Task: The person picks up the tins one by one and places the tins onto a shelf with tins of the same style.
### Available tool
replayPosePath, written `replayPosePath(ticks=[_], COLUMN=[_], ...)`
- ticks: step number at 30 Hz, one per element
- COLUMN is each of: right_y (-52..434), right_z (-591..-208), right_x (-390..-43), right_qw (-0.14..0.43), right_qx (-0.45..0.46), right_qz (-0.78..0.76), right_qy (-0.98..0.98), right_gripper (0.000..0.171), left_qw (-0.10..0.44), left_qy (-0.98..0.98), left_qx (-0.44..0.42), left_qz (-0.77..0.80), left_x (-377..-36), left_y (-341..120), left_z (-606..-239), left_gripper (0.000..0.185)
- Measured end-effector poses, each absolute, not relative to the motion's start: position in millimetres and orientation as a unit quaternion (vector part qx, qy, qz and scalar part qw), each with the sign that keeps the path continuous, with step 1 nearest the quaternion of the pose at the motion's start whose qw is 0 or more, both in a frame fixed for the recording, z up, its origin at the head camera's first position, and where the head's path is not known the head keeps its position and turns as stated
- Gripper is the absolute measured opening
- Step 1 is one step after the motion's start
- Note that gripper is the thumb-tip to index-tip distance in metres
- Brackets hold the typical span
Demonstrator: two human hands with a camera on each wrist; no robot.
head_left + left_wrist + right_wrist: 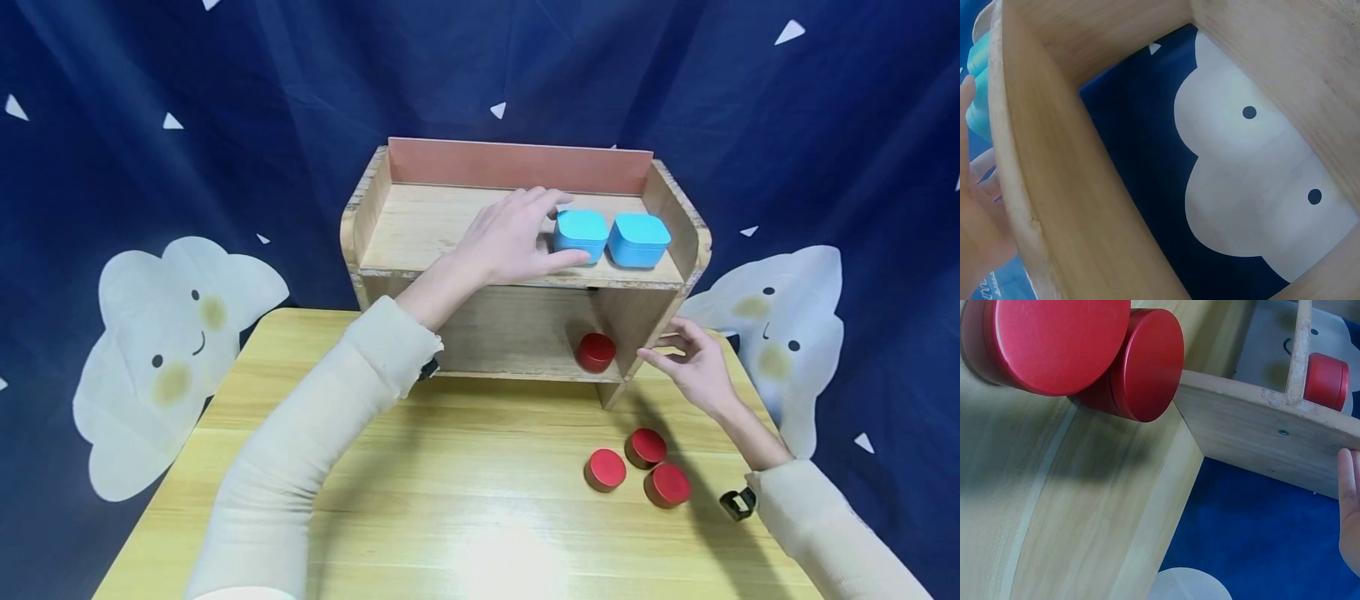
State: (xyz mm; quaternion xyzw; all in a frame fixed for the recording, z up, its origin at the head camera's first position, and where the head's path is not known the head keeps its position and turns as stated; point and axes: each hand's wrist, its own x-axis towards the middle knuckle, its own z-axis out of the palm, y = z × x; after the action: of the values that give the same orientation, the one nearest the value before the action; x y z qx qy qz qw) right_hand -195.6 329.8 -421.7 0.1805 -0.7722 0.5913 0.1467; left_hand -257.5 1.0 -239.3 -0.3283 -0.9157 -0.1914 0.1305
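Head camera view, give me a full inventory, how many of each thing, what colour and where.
Table: one, yellowish wood, across the bottom
Shelf unit: one, light wood with a reddish back panel, on the table
Blue boxes: two, light blue, right part of the top shelf
Red tins: four, red, three on the table, one on the lower shelf
Backdrop: one, dark blue, behind the table
Clouds: two, white, left and right
Triangles: several, white, scattered over the backdrop
Black pieces: two, black, one at each cuff
Sleeves: two, cream, lower left and lower right
Left hand: one, bare, around the left blue box
Right hand: one, bare, at the unit's right side
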Motion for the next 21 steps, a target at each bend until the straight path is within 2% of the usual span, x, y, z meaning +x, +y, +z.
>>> replayPosePath(ticks=[10,21], right_y=[329.5,329.0], right_z=[-421.7,-421.9], right_x=[-194.2,-194.6], right_qw=[0.146,0.140], right_qx=[0.180,0.187], right_qz=[0.598,0.618], right_qy=[-0.767,-0.751], right_gripper=[0.050,0.049], left_qw=[0.144,0.209], left_qy=[-0.912,-0.879], left_qx=[-0.297,-0.340], left_qz=[-0.245,-0.262], left_x=[-241.4,-212.5], left_y=[-19.8,-38.4], left_z=[-243.1,-253.7], left_gripper=[0.076,0.063])
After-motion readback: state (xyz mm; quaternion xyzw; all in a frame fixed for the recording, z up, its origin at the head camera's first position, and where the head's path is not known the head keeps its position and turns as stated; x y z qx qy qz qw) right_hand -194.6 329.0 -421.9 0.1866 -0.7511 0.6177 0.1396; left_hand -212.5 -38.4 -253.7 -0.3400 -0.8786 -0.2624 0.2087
